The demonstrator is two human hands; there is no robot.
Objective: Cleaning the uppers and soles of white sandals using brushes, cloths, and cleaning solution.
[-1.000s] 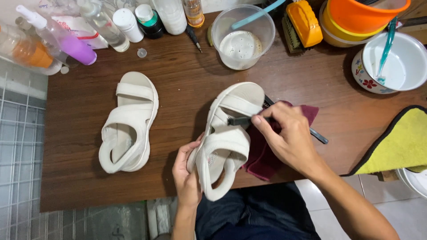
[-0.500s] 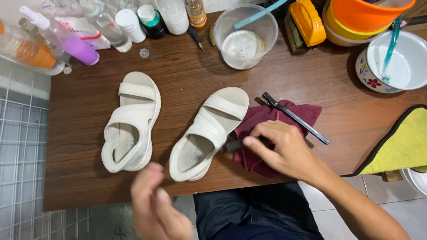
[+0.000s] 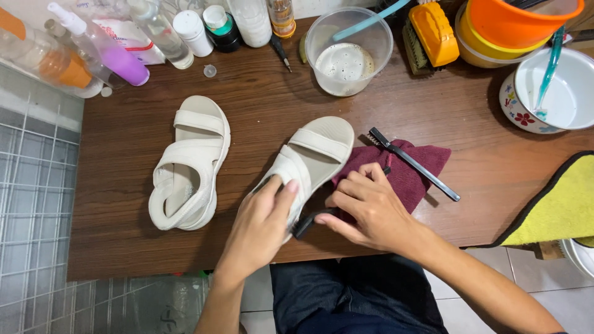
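Fingers (image 3: 281, 188) of your left hand (image 3: 263, 226) have come back onto the cream sandal (image 3: 306, 164), clamping its heel end. Your right hand (image 3: 365, 210) stays closed on the black brush handle (image 3: 309, 222), so scrubbing looks ready.

Two sandals (image 3: 189, 167) (image 3: 309, 154), perhaps four brushes (image 3: 413, 164).
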